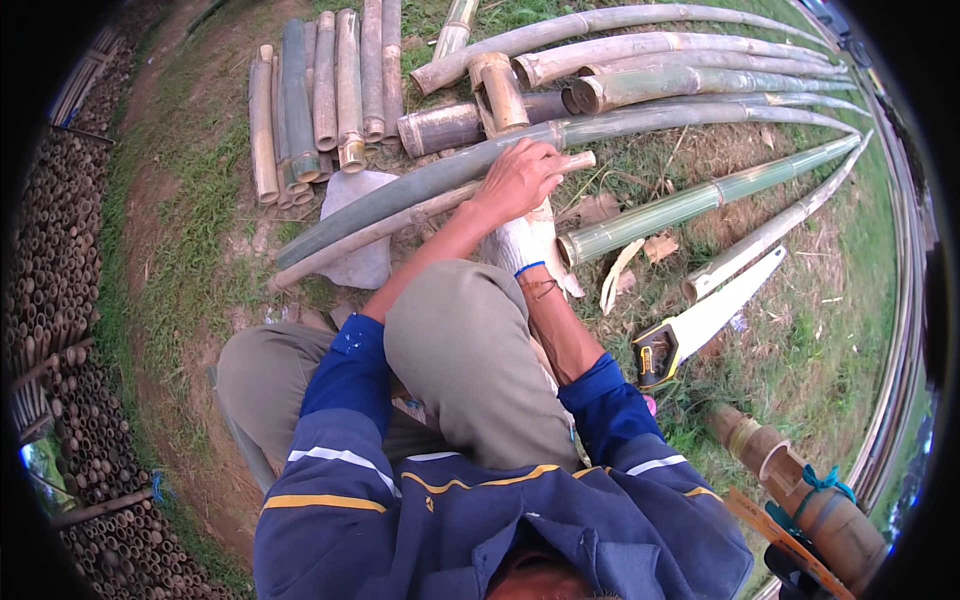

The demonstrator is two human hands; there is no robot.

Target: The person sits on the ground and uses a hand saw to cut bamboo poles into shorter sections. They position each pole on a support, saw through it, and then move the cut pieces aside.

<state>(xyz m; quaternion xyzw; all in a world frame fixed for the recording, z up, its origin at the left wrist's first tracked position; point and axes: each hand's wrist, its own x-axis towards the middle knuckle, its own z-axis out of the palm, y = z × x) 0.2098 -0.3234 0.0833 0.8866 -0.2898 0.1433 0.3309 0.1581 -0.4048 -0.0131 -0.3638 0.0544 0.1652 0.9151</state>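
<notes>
The left hand curls closed over a slim bamboo pole along the near side of a thick grey-green bamboo pole, seemingly steadying it, while the gloved right hand sits just nearer, its grip hidden.

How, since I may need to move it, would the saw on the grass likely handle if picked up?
The long, tapering blade may flex a little. The chunky black-and-yellow handle probably makes the saw heavier at that end. Lying flat on the grass, it seems unlikely to roll.
</notes>
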